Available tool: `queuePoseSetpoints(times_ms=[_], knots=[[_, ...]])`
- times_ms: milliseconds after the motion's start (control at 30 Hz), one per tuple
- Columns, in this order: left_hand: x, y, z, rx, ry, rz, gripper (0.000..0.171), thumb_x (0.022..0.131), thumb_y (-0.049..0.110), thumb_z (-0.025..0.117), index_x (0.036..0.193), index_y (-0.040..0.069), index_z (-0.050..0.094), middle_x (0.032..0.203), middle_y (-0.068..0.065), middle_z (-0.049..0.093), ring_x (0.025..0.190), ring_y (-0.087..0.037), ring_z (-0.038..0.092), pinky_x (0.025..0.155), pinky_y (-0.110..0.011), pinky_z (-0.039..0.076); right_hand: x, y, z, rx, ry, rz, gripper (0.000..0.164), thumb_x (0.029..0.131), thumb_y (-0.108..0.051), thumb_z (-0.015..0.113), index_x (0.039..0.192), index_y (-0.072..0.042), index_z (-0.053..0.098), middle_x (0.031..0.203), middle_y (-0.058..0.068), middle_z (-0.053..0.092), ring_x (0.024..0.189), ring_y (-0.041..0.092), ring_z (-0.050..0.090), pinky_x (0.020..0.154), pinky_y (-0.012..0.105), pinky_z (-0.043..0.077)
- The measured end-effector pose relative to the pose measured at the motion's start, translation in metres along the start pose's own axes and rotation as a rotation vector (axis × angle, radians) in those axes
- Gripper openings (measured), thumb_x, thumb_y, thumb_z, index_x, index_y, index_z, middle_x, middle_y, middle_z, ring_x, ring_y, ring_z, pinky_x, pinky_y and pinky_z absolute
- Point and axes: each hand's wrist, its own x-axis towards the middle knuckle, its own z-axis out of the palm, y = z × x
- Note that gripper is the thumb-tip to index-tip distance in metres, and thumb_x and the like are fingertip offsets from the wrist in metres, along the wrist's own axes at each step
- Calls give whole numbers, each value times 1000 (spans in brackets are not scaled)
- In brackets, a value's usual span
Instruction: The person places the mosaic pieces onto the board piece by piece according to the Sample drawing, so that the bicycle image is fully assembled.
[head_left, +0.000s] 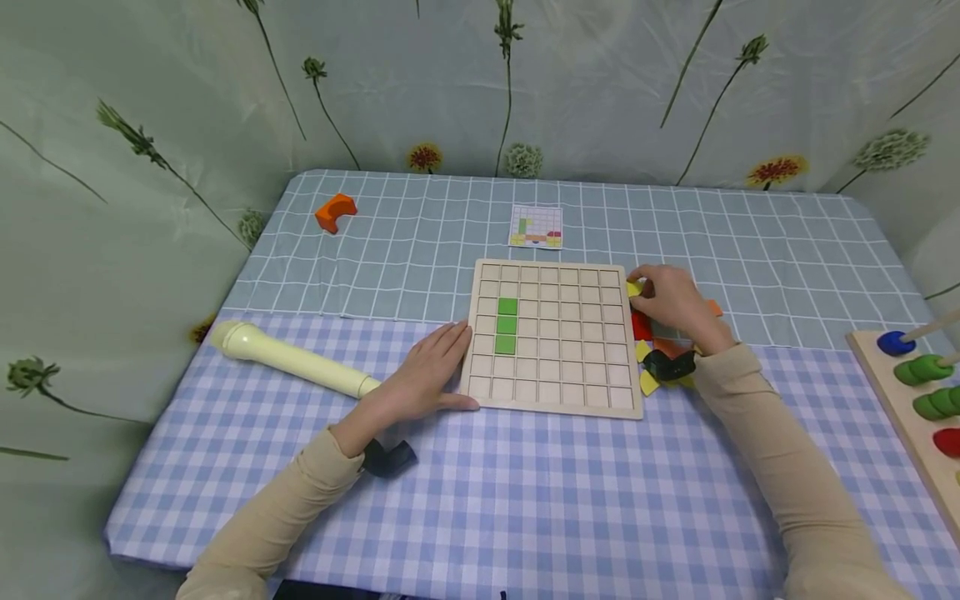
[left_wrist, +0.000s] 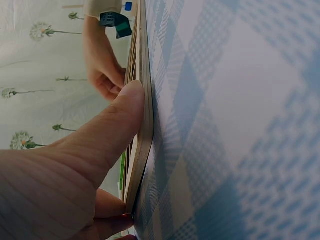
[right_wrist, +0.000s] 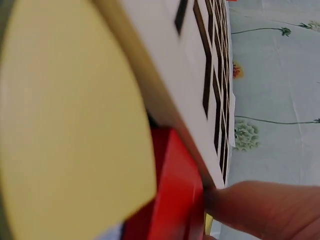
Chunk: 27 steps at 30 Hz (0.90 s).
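A wooden grid board [head_left: 558, 333] lies on the table, with a column of green squares [head_left: 506, 326] in its left part. My left hand [head_left: 427, 371] rests against the board's left edge, its fingers extended and its thumb at the near corner. Beside the board's upper right edge, my right hand [head_left: 671, 300] pinches a small yellow piece [head_left: 634, 288], partly hidden by the fingers. Under and near that hand lie a red piece [head_left: 641, 326], an orange piece [head_left: 667, 347] and several yellow pieces [head_left: 648, 382]. In the right wrist view, a blurred yellow piece [right_wrist: 70, 120] fills the left side.
A pattern card [head_left: 536, 227] lies behind the board. At the left are a pale yellow microphone-shaped object [head_left: 300, 358] and an orange notched block [head_left: 335, 213]. A wooden base [head_left: 892, 392] with coloured beads on pegs stands at the far right.
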Motion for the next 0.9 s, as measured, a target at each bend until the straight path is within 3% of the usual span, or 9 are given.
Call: queuePoseSetpoints(times_ms=[100, 267, 500, 900], knots=[[-1, 0, 0, -9, 11, 12, 102, 80, 56, 64, 147, -5, 19, 154, -24, 21, 143, -41, 19, 113, -56, 23, -3, 0, -2, 7, 3, -2, 33, 84, -10, 59, 113, 6, 59, 94, 26, 61, 80, 32, 56, 69, 38, 46], [1, 5, -5, 4, -18, -22, 101, 78, 46, 71, 147, -7, 19, 154, -24, 20, 143, -41, 19, 113, -56, 24, -5, 0, -4, 13, -13, -14, 31, 84, -11, 63, 110, 6, 60, 92, 25, 61, 79, 30, 55, 67, 35, 45], [1, 4, -5, 10, -41, -48, 101, 79, 48, 69, 148, -5, 17, 156, -22, 18, 144, -39, 17, 114, -55, 23, -5, 2, -3, 2, -52, 3, 30, 86, -13, 63, 111, 5, 59, 96, 24, 58, 82, 31, 53, 69, 38, 48], [2, 4, -5, 10, -46, -48, 100, 79, 47, 69, 148, -5, 18, 155, -22, 19, 144, -39, 17, 115, -53, 21, -10, 1, -2, -9, 8, 4, 28, 80, -2, 58, 107, 5, 60, 94, 23, 54, 83, 31, 50, 66, 34, 44]])
